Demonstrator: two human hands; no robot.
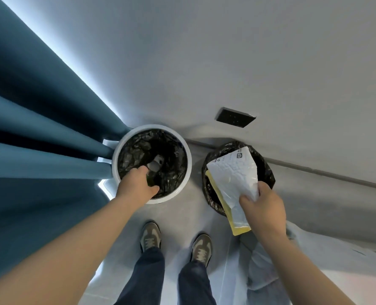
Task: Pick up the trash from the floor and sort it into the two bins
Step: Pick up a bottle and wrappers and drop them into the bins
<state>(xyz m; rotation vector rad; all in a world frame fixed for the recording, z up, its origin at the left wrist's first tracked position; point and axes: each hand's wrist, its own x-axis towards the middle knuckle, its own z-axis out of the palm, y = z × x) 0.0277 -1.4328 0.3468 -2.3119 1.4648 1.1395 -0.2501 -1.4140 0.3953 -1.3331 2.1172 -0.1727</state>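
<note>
Above two bins set side by side on the floor by a wall, a person stands with one hand over each. The left hand (138, 183) reaches over the near rim of the white bin (188, 159), which is lined with a black bag. Its fingers curl down into the mouth, but the patch between thumb and fingers is dark against the liner, so it cannot be told whether they pinch anything. A small grey object (154, 165) shows just beyond the fingertips, inside the mouth; resting or falling cannot be told.

The right hand (264, 208) pinches a crumpled white wrapper (233, 175), thumb and fingers closed on its edge, with a yellow sheet (241, 228) held beneath it. The next move turns on this bundle. Its long axis runs away from the person: the far end lies over the mouth of the black bin (269, 172), and the near end, with the yellow edge, juts back past the rim toward the shoes (201, 247). The right hand is by far the nearer, gripping the bundle's right side about midway along.

By judgement, the sorting stands at the drop. A release here may leave the bundle tipping on the near rim, so a short carry forward seems called for first.

A clear plastic sheet (259, 271) lies on the floor under the right forearm, perhaps more trash, and a blue curtain (28, 128) hangs to the left
</note>
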